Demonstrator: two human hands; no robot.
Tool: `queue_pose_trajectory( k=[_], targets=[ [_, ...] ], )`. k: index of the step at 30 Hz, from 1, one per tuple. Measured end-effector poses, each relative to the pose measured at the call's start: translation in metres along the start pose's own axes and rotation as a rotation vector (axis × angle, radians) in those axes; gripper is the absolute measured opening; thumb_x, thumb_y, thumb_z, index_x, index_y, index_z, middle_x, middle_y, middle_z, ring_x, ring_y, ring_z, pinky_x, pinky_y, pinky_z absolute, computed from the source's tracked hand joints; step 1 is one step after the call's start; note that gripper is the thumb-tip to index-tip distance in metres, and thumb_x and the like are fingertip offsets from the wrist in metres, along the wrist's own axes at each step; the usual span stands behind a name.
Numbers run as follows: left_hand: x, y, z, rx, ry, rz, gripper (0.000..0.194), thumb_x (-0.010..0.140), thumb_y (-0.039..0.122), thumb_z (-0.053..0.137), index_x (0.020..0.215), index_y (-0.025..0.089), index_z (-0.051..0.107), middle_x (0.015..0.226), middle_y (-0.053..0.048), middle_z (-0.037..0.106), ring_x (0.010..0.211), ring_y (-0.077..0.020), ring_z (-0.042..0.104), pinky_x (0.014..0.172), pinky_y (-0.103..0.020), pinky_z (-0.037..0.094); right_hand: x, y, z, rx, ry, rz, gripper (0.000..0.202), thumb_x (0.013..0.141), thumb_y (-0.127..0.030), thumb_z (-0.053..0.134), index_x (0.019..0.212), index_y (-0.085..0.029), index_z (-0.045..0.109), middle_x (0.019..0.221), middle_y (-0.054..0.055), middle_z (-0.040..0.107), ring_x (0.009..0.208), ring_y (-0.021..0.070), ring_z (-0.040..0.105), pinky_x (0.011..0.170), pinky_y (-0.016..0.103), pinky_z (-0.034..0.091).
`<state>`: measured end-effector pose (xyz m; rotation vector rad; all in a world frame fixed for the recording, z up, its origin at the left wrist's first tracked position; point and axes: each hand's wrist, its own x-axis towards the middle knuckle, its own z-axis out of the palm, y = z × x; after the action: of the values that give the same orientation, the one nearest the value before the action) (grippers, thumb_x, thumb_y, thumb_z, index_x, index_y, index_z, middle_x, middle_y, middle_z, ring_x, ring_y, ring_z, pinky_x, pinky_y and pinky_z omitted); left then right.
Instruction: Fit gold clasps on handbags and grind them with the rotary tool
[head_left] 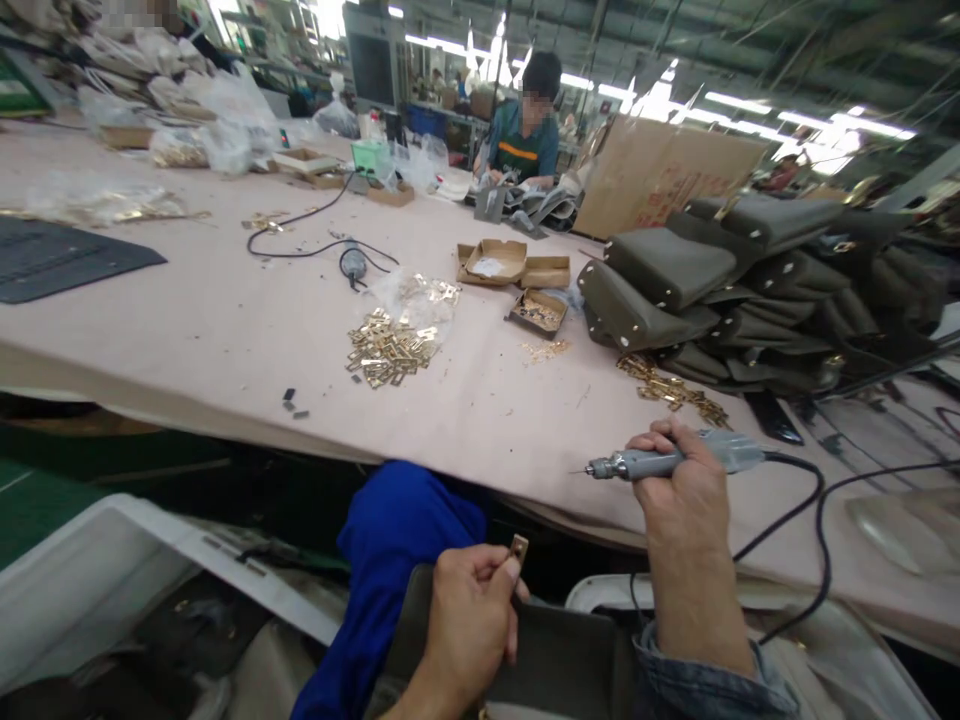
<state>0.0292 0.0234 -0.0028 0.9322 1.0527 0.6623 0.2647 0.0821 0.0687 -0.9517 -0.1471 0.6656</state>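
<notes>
Between the thumb and fingers of my left hand (471,612) is a small gold metal plate (519,546) with a hole in it, its lower end hidden by the fingers. Below that hand a dark olive bag piece (562,650) lies across my lap. My right hand (684,475) is wrapped around a grey electric screwdriver (645,463) above the table's front edge. Its thin bit points left, and a black cord runs from its back end. Nearest to the right hand on the table is a scatter of gold metal pieces (675,390).
Gold plates (394,348) spill from a plastic bag on the table (247,330). Small cardboard boxes (495,262) stand behind them. Olive bags (720,270) are heaped at right beside a large carton (667,170). A white bin (217,560) is at lower left. A co-worker (525,130) sits opposite.
</notes>
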Motion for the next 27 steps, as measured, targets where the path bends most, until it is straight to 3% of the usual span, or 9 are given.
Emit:
queue_pose_trajectory(
  k=[5, 9, 27],
  targets=[
    [-0.010, 0.000, 0.005, 0.005, 0.086, 0.065, 0.033, 0.087, 0.038, 0.057, 0.062, 0.016, 0.061, 0.037, 0.002, 0.048, 0.027, -0.0104, 0.042, 0.030, -0.019, 0.025, -0.068, 0.005, 0.006, -0.073, 0.057, 0.009, 0.024, 0.074, -0.008, 0.077, 0.081, -0.015, 0.055, 0.079, -0.003, 0.055, 0.054, 0.0034, 0.046, 0.051, 0.017, 0.049],
    [-0.012, -0.006, 0.004, 0.025, 0.107, 0.132, 0.032, 0.089, 0.035, 0.057, 0.064, 0.016, 0.063, 0.041, 0.002, 0.051, 0.029, -0.0117, 0.046, 0.031, -0.020, 0.028, -0.093, 0.019, 0.005, -0.133, 0.052, -0.077, 0.034, 0.067, -0.022, 0.088, 0.084, -0.015, 0.060, 0.075, -0.003, 0.057, 0.055, 0.0063, 0.050, 0.050, 0.020, 0.050],
    [-0.016, -0.011, 0.000, 0.110, 0.110, 0.185, 0.033, 0.092, 0.033, 0.053, 0.064, 0.017, 0.063, 0.040, 0.001, 0.052, 0.031, -0.0131, 0.050, 0.037, -0.022, 0.030, -0.100, 0.035, 0.007, -0.174, 0.070, -0.124, 0.041, 0.056, -0.021, 0.093, 0.081, -0.015, 0.062, 0.067, -0.003, 0.061, 0.052, 0.0087, 0.053, 0.047, 0.023, 0.051]
  ],
)
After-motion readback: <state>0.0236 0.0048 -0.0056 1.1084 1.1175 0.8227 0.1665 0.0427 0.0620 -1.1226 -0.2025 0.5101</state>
